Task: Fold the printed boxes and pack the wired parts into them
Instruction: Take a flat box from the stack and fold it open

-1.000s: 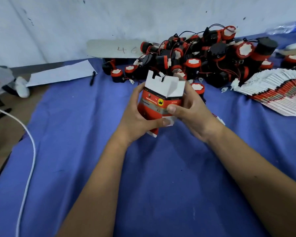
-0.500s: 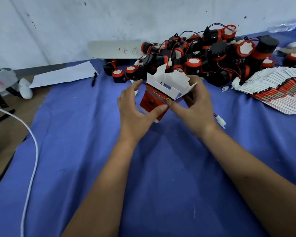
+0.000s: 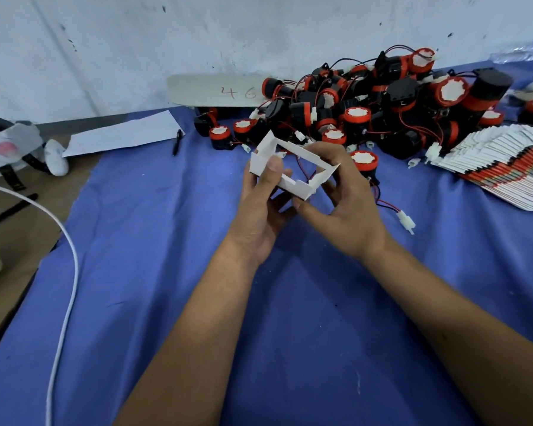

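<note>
I'm seeing both hands holding an opened white box [image 3: 293,173] above the blue cloth [image 3: 197,272], its open end tilting toward the camera. The left hand [image 3: 260,207] is gripping the left wall, thumb lying on top; the right hand [image 3: 345,204] is cupping the right side. Behind them a pile of black-and-red wired parts [image 3: 382,99] is sitting against the wall, with a fanned stack of flat printed boxes [image 3: 505,167] lying at right. A white cable [image 3: 65,256] is curving along the left.
</note>
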`<state>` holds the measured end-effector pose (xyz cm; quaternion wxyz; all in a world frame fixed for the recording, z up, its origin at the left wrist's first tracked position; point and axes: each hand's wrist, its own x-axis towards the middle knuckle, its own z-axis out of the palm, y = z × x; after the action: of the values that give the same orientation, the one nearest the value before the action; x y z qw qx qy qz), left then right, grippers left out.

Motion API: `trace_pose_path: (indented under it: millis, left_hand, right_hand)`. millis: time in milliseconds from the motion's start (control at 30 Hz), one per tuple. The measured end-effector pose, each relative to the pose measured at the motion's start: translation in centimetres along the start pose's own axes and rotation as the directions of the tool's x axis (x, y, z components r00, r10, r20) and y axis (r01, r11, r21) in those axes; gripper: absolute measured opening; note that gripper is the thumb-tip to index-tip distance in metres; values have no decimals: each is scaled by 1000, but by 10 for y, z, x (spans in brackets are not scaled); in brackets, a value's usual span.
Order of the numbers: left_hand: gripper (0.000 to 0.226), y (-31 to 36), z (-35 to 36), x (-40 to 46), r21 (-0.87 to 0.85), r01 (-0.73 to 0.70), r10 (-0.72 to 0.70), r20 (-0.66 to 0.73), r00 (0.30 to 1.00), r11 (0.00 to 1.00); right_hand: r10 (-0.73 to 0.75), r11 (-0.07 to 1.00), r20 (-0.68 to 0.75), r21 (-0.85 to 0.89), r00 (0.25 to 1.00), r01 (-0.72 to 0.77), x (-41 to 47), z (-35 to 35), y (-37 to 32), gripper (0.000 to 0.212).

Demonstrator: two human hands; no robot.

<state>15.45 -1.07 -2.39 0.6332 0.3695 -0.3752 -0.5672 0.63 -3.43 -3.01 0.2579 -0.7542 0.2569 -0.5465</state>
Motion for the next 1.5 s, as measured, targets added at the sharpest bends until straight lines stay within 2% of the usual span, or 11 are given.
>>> trace_pose_path:
  millis: [200,367,533,733,867,1067,1200,1233,1367,1433,1500]
  left_hand:
    - [58,-1,-5,2,135,-97,115,-133,984,986]
    - [46,0,-8,3,133,-103,130,-213,968,986]
    - [42,-6,-8,5,175,-88,129,-235,963,981]
    - [37,-14,5,1,311,-128,189,-176,966,942]
    - [23,-11,9,0,396,-136,210,-150,966,908]
    - [36,-5,9,-9,422,-187,260,-121,958,887]
    - [86,1,13,-13,368,-136,177,-80,981,920]
    - [88,2,13,-12,355,-118,162,-96,982,928]
    - [52,-2,10,-10,375,-130,179,-100,979,918]
    - [56,-3,9,-10,365,-163,193,-46,980,917]
    - [60,-2,7,-9,411,-281,296,28,955,867]
  right_hand:
    - [85,993,139,68,987,-95,-3,5,-6,85]
    - [275,923,122,245,954,-297,0,1,-10,64]
    - [336,927,152,120,930,-355,-1,4,-6,59]
    - [129,980,7,-155,992,-126,-2,5,-4,55]
    - [47,951,-146,-297,988,-89,1,2,-1,45]
    - [89,912,-15,-400,996,-88,2,2,5,54]
    - [72,945,-48,-317,996,-84,2,-2,3,43]
    - [54,957,-30,-282,998,-60,2,-3,3,41]
    - [-7,978,11,-210,1000,9,2,-2,-2,35]
    - [-25,979,-10,-204,1000,22,2,0,-3,36]
    - [-11,977,-61,-215,998,-2,1,0,-1,38]
